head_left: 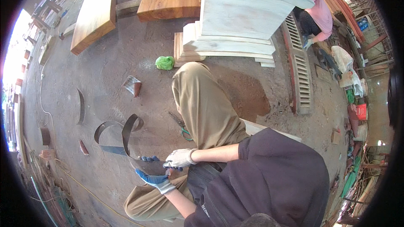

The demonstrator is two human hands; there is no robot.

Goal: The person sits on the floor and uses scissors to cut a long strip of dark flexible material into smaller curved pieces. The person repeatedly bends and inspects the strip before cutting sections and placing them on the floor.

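The pale wooden piece (244,10) is standing ahead of you. To its left and closer to you, the dark strip (125,138) is curling in loops, probably proving light, springy and slippery; its flat near end is likely offering the surest hold. Nearer you than the wood, your left hand (153,178) is gripping that end; your right hand (179,158) is meeting it, fingers partly hidden, so you cannot tell its grip.

From afar I see a dusty, stained floor (105,71); beyond are two thick wooden slabs (94,14), a whitish moulded furniture piece (240,12) and a slatted frame (301,73); bright light (17,50) floods the left.
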